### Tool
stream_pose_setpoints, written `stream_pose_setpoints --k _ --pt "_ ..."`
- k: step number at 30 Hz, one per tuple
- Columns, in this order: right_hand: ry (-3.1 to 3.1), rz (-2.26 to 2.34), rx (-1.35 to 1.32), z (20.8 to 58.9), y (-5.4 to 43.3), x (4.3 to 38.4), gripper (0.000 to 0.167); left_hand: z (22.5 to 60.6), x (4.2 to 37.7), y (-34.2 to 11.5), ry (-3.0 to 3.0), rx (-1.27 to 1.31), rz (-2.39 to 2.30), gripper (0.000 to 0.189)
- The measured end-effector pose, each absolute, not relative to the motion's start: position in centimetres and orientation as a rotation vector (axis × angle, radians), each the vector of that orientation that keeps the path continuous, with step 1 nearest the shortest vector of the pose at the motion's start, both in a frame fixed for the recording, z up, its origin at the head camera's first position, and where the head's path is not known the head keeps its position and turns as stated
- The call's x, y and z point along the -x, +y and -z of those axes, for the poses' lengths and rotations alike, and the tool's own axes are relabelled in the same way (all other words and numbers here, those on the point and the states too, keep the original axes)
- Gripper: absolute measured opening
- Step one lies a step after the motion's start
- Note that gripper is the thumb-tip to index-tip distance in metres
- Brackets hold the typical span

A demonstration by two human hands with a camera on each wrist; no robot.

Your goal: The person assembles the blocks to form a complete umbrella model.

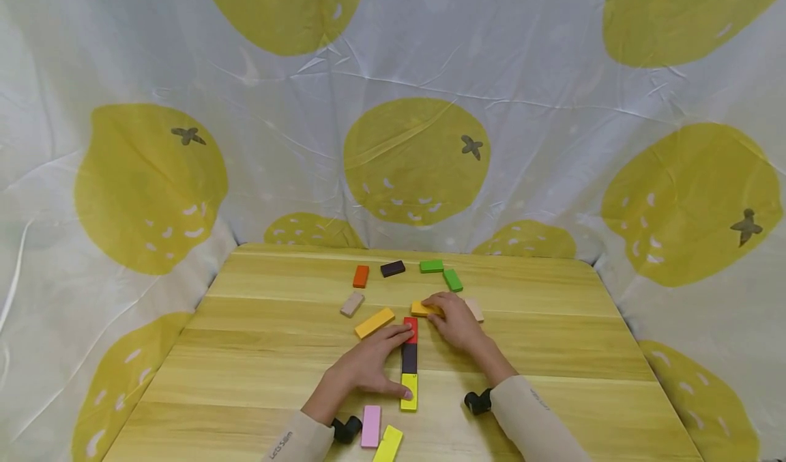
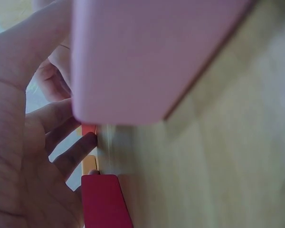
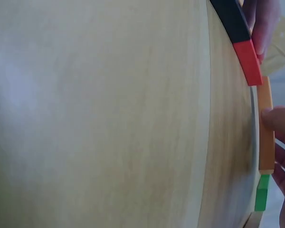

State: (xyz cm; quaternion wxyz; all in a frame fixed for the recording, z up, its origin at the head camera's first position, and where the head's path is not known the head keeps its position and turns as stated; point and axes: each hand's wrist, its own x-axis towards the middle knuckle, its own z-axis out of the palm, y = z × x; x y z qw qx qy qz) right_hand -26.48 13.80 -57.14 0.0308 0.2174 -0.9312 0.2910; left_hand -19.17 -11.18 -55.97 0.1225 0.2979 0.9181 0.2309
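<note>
A straight row on the table has a red block [image 1: 411, 331], a dark block [image 1: 409, 358] and a yellow block [image 1: 409, 383], end to end. My left hand [image 1: 367, 365] spreads along its left side, a fingertip touching the red block and the thumb touching the yellow one. Beyond the row's far end, my right hand [image 1: 459, 322] pinches an orange-yellow block [image 1: 422, 308] lying crosswise; in the right wrist view the thumb presses that orange block [image 3: 266, 142] near the red block's end. A crimson block [image 2: 103, 202] shows beside the left palm in the left wrist view.
Loose blocks surround the row: orange-yellow [image 1: 374, 323], beige [image 1: 353, 304], orange-red [image 1: 361, 276], dark [image 1: 393, 269], two green [image 1: 432, 266], and pale [image 1: 474, 310] by the right hand. Near the left wrist lie a pink block [image 1: 371, 426] and another yellow block [image 1: 388, 445]. A lemon-print curtain hangs behind.
</note>
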Motion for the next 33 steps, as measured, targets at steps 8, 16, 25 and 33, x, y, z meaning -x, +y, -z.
stream_pose_setpoints --k 8,16,25,33 --pt "-2.863 -0.888 -0.695 57.68 13.57 26.23 0.025 56.12 19.19 -11.17 2.676 -0.876 -0.674 0.111" --pt "-2.852 -0.897 -0.696 57.69 13.58 26.02 0.025 56.25 19.23 -11.19 2.687 -0.893 -0.675 0.110" --pt "-2.815 -0.912 -0.698 57.66 13.57 25.68 0.024 56.27 19.22 -11.16 2.692 -0.902 -0.671 0.112" --pt "-2.845 -0.933 -0.703 57.69 13.62 25.77 0.025 56.12 19.10 -11.17 2.694 -0.888 -0.669 0.113"
